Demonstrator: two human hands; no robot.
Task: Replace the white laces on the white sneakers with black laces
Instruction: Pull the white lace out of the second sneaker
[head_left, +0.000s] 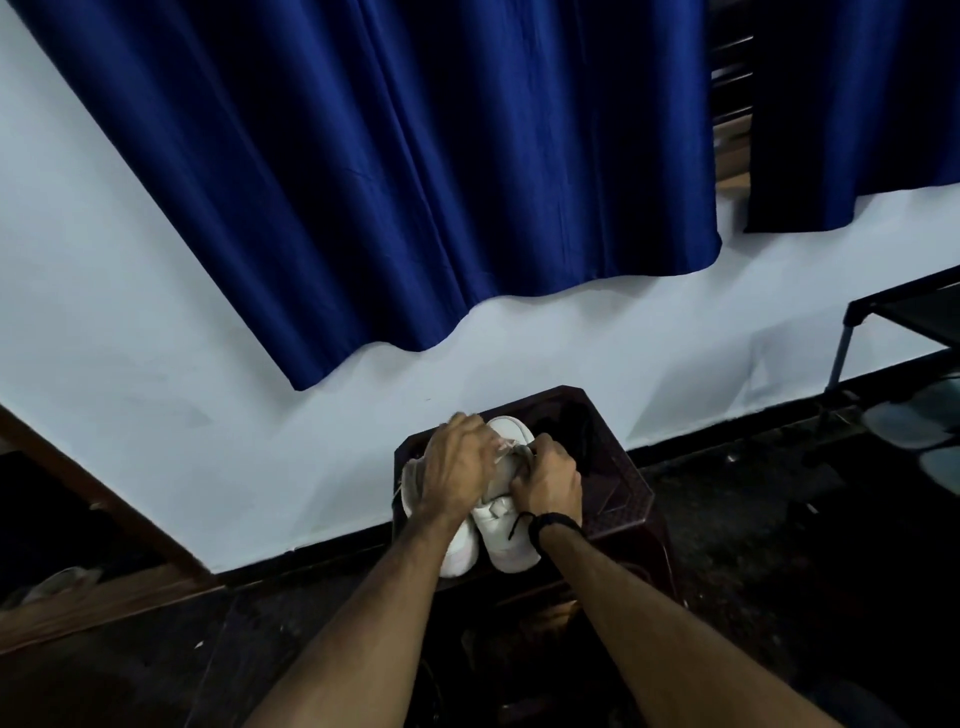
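Note:
Two white sneakers stand side by side on a dark plastic stool, heels toward me. My left hand lies over the left sneaker and reaches onto the right sneaker, pinching its white lace. My right hand is closed on the same lace area from the right. A black band with a loose black cord sits on my right wrist. A dark heap, possibly the black laces, lies at the stool's far right; it is too dark to tell.
A pale wall with blue curtains rises behind the stool. A dark metal rack with footwear under it stands at the right. A wooden frame is at the lower left. The floor is dark.

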